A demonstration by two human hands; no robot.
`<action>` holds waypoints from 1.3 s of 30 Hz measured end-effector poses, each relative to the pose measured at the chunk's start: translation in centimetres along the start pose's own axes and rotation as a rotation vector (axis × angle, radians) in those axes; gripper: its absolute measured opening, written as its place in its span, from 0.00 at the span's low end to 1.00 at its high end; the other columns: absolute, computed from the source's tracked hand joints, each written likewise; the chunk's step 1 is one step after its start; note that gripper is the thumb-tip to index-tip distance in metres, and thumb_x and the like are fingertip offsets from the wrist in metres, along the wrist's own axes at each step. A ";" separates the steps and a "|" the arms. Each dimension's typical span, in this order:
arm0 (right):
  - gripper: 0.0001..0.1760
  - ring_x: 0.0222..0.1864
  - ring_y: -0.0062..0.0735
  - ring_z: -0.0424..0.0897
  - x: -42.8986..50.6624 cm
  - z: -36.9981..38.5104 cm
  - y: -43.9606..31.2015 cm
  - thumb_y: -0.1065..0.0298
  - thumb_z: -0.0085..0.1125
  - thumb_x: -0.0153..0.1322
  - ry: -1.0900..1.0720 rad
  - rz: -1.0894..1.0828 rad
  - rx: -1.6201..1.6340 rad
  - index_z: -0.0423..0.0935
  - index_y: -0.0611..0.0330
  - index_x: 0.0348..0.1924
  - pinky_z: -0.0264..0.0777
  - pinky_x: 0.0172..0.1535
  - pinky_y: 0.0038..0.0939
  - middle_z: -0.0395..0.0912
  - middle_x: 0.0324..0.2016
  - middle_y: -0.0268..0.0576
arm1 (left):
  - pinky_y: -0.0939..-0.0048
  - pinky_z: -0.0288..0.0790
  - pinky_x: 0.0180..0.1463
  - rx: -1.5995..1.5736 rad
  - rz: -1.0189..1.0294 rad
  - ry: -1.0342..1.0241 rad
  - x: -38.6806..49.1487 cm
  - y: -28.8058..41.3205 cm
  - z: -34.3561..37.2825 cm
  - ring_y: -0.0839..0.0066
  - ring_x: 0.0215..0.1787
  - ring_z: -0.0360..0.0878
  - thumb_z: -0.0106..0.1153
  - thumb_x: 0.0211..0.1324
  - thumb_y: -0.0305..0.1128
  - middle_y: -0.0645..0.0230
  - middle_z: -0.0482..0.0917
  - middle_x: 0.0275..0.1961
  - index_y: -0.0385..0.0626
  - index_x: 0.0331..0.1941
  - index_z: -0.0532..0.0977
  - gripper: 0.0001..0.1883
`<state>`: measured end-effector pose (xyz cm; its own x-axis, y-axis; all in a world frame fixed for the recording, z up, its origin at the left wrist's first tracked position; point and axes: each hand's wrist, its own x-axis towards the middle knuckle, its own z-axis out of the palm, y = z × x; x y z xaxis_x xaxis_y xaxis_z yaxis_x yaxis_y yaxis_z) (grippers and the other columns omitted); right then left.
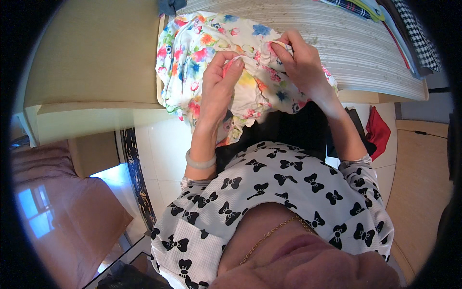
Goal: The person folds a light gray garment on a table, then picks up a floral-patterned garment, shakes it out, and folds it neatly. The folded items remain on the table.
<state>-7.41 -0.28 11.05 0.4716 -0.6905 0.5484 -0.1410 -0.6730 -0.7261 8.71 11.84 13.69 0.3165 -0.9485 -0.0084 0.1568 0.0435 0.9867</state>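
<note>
A white garment or cloth with a colourful flower print (202, 68) lies bunched on the striped surface, part of it hanging over the front edge. My left hand (222, 81) pinches a fold of it between thumb and forefinger, near the cloth's middle. Farther right, my right hand (301, 59) grips another gathered part between thumb and fingers. Between the two hands the fabric is wrinkled and slightly raised. A pale bangle (200, 160) circles my left wrist.
Folded clothes (404, 32) lie in a row at the back right of the striped surface (361, 57). Dark grey fabric (172, 6) sits at the top. A wooden panel (94, 54) is on the left. Red fabric (378, 132) hangs below at the right.
</note>
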 end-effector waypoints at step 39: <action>0.10 0.29 0.13 0.68 -1.7 0.0 -2.2 0.65 0.60 0.74 -0.374 0.307 0.528 0.79 0.65 0.39 0.65 0.32 0.23 0.73 0.24 0.28 | 0.87 0.64 0.36 0.142 0.054 -0.058 -0.6 0.4 1.0 0.91 0.34 0.70 0.63 0.62 0.25 0.78 0.77 0.35 0.39 0.44 0.77 0.09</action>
<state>-7.88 2.41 11.74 0.7583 -0.6274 0.1769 0.0804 -0.1793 -0.9805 7.64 12.12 14.29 0.2658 -0.9627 0.0502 0.0061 0.0538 0.9985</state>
